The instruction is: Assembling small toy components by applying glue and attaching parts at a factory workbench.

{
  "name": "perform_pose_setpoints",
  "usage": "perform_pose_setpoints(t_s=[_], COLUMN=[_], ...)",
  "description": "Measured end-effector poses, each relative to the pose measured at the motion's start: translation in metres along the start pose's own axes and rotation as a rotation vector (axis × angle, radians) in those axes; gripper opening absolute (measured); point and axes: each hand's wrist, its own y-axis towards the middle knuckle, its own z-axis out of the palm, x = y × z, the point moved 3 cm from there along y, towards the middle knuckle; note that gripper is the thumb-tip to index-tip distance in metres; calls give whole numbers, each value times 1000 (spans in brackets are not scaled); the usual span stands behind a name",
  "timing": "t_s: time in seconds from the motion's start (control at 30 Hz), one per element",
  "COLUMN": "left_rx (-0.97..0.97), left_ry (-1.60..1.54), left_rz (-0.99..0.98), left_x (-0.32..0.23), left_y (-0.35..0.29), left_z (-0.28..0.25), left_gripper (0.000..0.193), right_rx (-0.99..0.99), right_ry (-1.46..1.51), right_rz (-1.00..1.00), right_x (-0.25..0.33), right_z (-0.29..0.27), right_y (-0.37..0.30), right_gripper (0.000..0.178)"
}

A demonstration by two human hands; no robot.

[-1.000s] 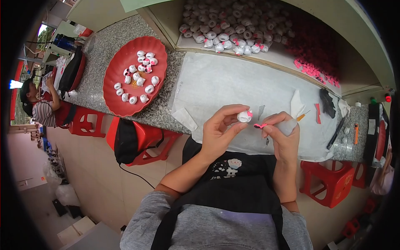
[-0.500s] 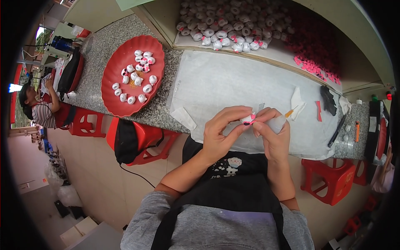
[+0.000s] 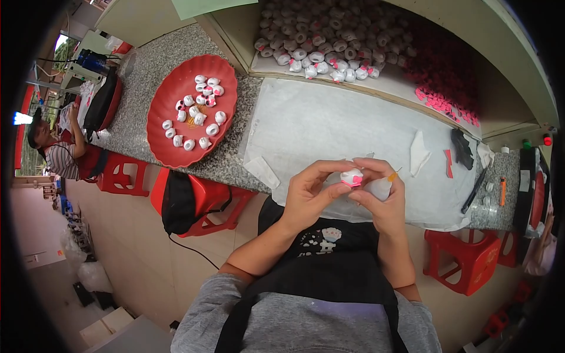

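Above the paper (image 3: 329, 117), the left hand (image 3: 307, 197) pinches the figure (image 3: 351, 177) and the right hand (image 3: 387, 207) grips the bottle (image 3: 380, 187). The figure looks light and stiff, best held by its sides.

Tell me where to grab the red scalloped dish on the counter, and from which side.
Probably the rim of the red dish, at its left and right edges, coming in from both sides over the granite counter. The dish is wide, its rim bare, and white pieces lie inside, so a level hold looks safest.
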Motion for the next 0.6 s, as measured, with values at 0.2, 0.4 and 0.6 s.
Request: perform_pose_setpoints(t_s=[0.2,0.4,0.6], left_rx=[73,126,115], left_ry=[-22,-6,18], left_rz=[20,78,70], left_x=[3,7,9], left_y=[-1,2,5], left_z=[-1,-4,-6], left_gripper=[24,19,15], right_rx=[-2,2,-8], right_ry=[32,52,92], right_rz=[29,15,36], right_x=[-4,-7,-10], right_z=[-6,-8,-9], right_y=[-2,-2,0], right_gripper=[27,28,24])
